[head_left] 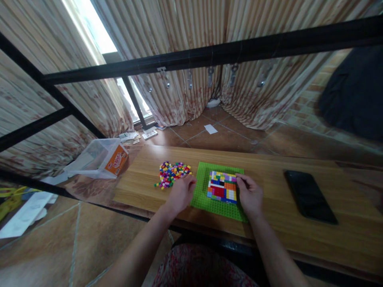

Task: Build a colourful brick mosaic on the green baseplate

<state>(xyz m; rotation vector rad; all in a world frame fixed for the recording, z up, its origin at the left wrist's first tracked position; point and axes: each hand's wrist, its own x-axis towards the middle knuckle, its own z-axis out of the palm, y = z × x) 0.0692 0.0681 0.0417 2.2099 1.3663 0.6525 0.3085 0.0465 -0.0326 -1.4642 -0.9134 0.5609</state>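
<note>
A green studded baseplate [199, 199] lies on the wooden table. Above it sits a low, many-coloured build of toy bricks [220, 192], mostly red, orange, white and blue. My right hand [250, 195] is at the build's right side, thumb and forefinger closed on its upper right corner. My left hand [181, 194] is over the baseplate's left edge, beside a heap of loose small bricks [172, 172]. Its fingertips are pinched together; whatever is between them is too small or hidden to make out.
A black phone [310, 196] lies on the table [271, 175] at the right. A clear plastic box [100, 157] with an orange label stands beyond the table's left end. Black metal bars [191, 57] cross in front of the curtains. White paper [210, 128] lies on the tiled floor.
</note>
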